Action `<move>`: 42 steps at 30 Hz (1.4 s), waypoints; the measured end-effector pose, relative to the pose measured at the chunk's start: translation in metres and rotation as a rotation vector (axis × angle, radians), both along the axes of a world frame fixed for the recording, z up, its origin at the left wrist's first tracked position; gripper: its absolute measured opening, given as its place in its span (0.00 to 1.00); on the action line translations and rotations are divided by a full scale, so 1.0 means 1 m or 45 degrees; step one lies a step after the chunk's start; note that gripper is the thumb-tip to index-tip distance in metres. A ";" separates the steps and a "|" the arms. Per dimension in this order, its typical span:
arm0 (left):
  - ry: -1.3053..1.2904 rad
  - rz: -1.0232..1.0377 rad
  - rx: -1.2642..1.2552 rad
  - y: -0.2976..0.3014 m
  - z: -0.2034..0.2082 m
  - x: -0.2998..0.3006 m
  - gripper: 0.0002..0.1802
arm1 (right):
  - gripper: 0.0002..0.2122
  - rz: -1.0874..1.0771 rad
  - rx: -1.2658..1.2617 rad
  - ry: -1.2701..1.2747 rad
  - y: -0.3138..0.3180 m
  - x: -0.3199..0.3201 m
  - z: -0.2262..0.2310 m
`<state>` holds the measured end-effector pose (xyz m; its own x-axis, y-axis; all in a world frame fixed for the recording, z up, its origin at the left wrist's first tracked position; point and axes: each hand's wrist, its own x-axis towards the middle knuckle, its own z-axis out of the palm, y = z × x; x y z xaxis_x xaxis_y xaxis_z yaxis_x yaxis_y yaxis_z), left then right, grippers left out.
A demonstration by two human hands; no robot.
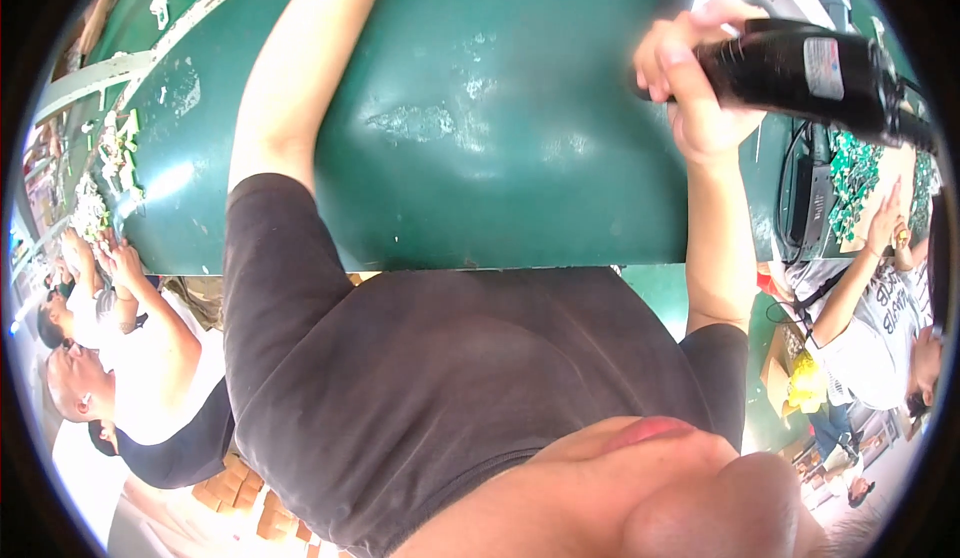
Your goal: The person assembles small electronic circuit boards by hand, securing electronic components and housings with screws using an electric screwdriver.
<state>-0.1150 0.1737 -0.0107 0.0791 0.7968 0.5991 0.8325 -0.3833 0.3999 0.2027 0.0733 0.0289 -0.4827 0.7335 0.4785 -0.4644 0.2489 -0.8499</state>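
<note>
The bare left forearm [300, 68] reaches out at eleven o'clock, its hand out of view, grip unknowable. Behind the tool, a white box-shaped device [792, 0] sits toward one o'clock, partly covered. At two, the right hand [708, 120] curls firmly around a glossy black cylindrical tool [765, 70] bearing a pale label [824, 68].

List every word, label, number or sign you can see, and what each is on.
White device: dark lettering, not copied.
Co-worker's white shirt: dark lettering, not copied.
Pale label on the black tool in the right hand: too small to read.
Black unit: light marking, too blurred.
</note>
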 end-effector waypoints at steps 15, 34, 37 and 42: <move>-0.003 0.039 0.338 -0.006 0.005 0.007 0.17 | 0.16 0.141 0.012 0.089 0.009 0.002 -0.007; -0.185 -0.084 0.369 -0.011 0.001 0.001 0.07 | 0.15 0.100 0.011 0.093 0.006 -0.006 -0.008; -0.187 -0.017 0.351 -0.012 0.003 -0.005 0.07 | 0.15 0.092 -0.027 0.092 0.004 -0.011 -0.007; -0.020 0.010 0.352 -0.013 0.000 -0.004 0.07 | 0.15 0.076 0.021 0.090 0.003 -0.012 -0.006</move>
<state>-0.1190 0.1603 -0.0103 0.0623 0.6031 0.7952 0.8305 -0.4732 0.2938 0.1904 0.0764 0.0234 -0.4902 0.6962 0.5244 -0.5373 0.2324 -0.8107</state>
